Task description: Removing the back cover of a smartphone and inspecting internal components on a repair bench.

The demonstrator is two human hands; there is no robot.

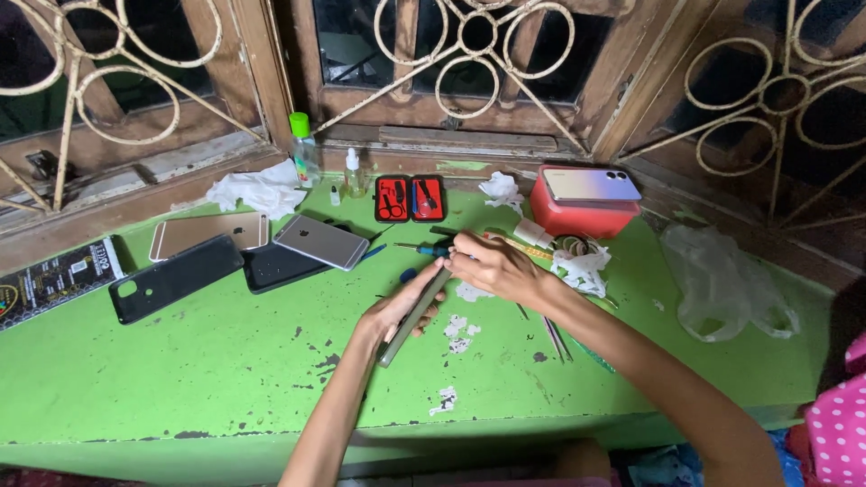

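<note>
Head view, looking down on a green, chipped work table point(180, 361) set against a wooden window frame with curled metal grilles.

Left hand point(397, 311): closed around the lower part of a slim phone point(417, 311), which is held on edge and tilted, its top end pointing up toward the other hand. The phone is at the middle of the table, lifted just above the surface.

Right hand point(494, 266): fingers curled together at the phone's upper end, touching it. Whether a tool is pinched between them cannot be told. A blue-handled screwdriver point(424, 249) lies just beside this hand.

Left of the hands: a silver phone point(322, 241) face down on a dark phone point(275, 266), a gold phone point(209, 233) and a black phone case point(176, 277) near them.

At the rear: a red and black tool kit point(409, 198) lying open, a small clear bottle point(353, 174), a green-capped bottle point(304, 149), crumpled white tissue point(257, 191).

Right side: a red box point(577, 216) with a pale phone point(591, 184) on top, and a clear plastic bag point(726, 284) well apart from the hands. Scraps of white paper point(458, 329) lie under the phone.
</note>
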